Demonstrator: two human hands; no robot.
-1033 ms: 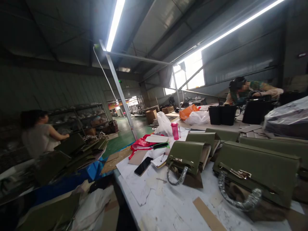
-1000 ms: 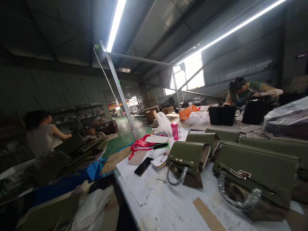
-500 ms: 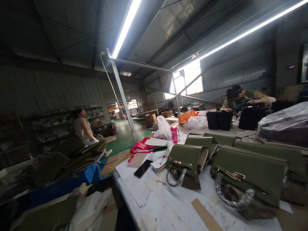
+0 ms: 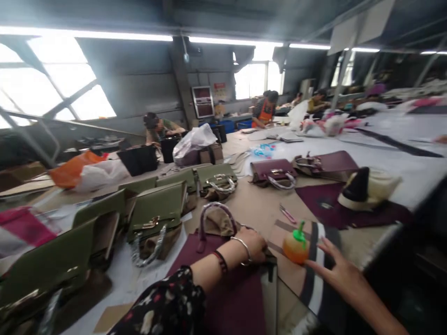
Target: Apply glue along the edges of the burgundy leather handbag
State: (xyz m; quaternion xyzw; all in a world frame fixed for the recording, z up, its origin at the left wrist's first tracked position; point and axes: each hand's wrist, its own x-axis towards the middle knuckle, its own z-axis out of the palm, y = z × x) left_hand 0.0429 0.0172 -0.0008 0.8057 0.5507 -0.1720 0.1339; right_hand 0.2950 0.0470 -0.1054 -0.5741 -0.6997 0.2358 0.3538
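Observation:
My left hand (image 4: 256, 244), with a bangle on its wrist, is closed at the far edge of a purple handbag (image 4: 237, 295). Its fingertips are partly hidden, and a small dark piece (image 4: 270, 263) shows beside them. The bag lies opened out under my forearm, its arched handle (image 4: 218, 209) and brown lining (image 4: 221, 222) beyond the hand. To the right, my right hand (image 4: 337, 270) is open, fingers spread and holding nothing. Close to its fingertips stands a squat bottle of orange liquid (image 4: 295, 249) with a green nozzle (image 4: 299, 232), resting on a striped sheet (image 4: 275, 232).
Olive handbags (image 4: 157, 207) stand in rows at left. Purple handbags (image 4: 274, 172) sit farther back, near a cream-and-black object (image 4: 370, 188) on a purple panel (image 4: 314, 197). A pink-handled cutter (image 4: 288, 214) lies beyond the bottle. Other people (image 4: 267, 109) work across the table.
My view has swung right and down toward the table. Both my hands, the purple handbag and the orange bottle now show; the phone and pink bottle have left view.

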